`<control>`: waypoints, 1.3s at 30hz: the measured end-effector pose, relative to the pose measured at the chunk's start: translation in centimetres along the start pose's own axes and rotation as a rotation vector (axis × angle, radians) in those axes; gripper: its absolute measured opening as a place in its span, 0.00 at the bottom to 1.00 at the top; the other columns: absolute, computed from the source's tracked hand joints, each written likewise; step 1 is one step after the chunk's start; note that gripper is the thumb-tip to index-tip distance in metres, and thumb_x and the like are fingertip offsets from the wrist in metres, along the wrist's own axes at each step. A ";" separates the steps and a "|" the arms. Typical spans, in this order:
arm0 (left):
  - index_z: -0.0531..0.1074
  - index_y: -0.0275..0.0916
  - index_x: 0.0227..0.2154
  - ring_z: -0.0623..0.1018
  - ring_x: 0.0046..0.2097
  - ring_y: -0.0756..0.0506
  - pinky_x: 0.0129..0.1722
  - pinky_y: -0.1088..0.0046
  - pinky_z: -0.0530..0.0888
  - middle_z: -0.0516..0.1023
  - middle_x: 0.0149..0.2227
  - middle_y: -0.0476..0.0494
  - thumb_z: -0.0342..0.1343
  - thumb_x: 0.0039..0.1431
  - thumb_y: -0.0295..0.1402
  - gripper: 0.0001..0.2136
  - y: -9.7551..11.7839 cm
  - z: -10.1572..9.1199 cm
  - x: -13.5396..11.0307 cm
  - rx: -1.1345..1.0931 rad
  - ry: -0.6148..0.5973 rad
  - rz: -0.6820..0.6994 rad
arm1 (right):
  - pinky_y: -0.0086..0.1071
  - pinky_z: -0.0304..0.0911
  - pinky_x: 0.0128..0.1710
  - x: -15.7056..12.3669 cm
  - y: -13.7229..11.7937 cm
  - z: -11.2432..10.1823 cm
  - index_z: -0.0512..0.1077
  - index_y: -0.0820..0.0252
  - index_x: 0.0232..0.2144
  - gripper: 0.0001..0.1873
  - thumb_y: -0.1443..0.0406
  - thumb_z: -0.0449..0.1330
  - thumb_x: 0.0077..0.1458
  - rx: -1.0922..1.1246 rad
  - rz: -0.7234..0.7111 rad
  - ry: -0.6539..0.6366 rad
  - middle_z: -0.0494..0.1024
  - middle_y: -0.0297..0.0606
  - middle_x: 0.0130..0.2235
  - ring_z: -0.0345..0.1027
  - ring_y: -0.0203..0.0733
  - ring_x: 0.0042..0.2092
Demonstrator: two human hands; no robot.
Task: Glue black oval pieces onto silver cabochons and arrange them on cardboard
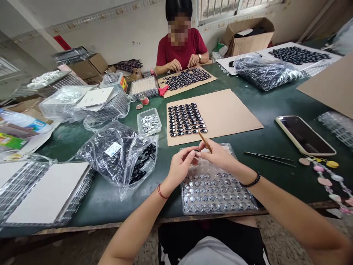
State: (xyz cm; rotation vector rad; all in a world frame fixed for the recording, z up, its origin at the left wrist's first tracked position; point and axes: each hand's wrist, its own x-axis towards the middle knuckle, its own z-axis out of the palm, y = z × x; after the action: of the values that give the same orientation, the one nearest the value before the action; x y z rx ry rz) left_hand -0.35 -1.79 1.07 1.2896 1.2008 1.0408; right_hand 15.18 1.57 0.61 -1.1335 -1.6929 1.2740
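Slender brown stick [205, 141] gripped in right hand [218, 156], small dark piece [196, 150] pinched in left hand [179, 162], clear tray [217, 212] (round-pocketed plastic) beneath.

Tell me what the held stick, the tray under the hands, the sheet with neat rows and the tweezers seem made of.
Stick: possibly wood or bamboo, dull, going by its brown color.
Tray: clear, glossy plastic, see-through with glints.
Sheet: probably matte cardboard, being plain tan and flat.
Tweezers: likely metal, given their pale sheen.

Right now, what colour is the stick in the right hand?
The stick is brown; it shows in the head view.
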 end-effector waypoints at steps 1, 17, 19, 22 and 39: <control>0.72 0.36 0.41 0.75 0.28 0.50 0.30 0.74 0.73 0.77 0.33 0.43 0.50 0.55 0.39 0.15 -0.1 0.0 0.0 0.019 -0.001 0.023 | 0.30 0.61 0.31 0.0 -0.1 0.0 0.65 0.59 0.29 0.09 0.62 0.60 0.46 -0.023 -0.001 0.011 0.71 0.35 0.32 0.65 0.36 0.33; 0.69 0.39 0.37 0.73 0.30 0.50 0.32 0.75 0.70 0.76 0.32 0.44 0.48 0.56 0.35 0.09 -1.0 -0.1 -0.3 0.237 -0.074 0.114 | 0.32 0.60 0.34 6.5 6.3 -7.6 0.74 0.61 0.30 0.08 0.69 0.58 0.44 -0.516 0.028 0.356 0.75 0.37 0.31 0.67 0.39 0.33; 0.69 0.39 0.37 0.73 0.29 0.50 0.31 0.75 0.69 0.76 0.31 0.45 0.49 0.55 0.34 0.09 -1.1 0.0 -0.2 0.254 -0.045 0.124 | 0.32 0.59 0.36 7.0 7.5 -8.1 0.75 0.60 0.32 0.09 0.69 0.57 0.46 -0.624 0.005 0.301 0.75 0.38 0.32 0.67 0.40 0.35; 0.67 0.39 0.41 0.73 0.27 0.51 0.29 0.76 0.69 0.75 0.30 0.47 0.50 0.54 0.33 0.11 -0.9 -0.1 0.1 0.181 0.044 0.121 | 0.31 0.58 0.35 6.9 7.9 -8.0 0.76 0.59 0.35 0.12 0.64 0.55 0.51 -0.774 -0.004 0.258 0.74 0.40 0.34 0.66 0.41 0.36; 0.66 0.37 0.37 0.71 0.23 0.54 0.26 0.77 0.69 0.73 0.26 0.49 0.49 0.53 0.30 0.08 -1.2 -2.3 2.0 0.057 0.168 0.160 | 0.26 0.56 0.20 -0.8 -1.9 -1.0 0.70 0.61 0.29 0.19 0.56 0.45 0.59 -0.200 -0.214 -0.159 0.68 0.33 0.22 0.60 0.31 0.22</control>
State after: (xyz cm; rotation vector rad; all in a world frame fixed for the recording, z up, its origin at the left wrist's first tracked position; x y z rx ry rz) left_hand -2.45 0.42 -0.04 1.3818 1.2767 1.2596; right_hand 15.97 0.95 2.63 -0.9508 -2.0373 1.1041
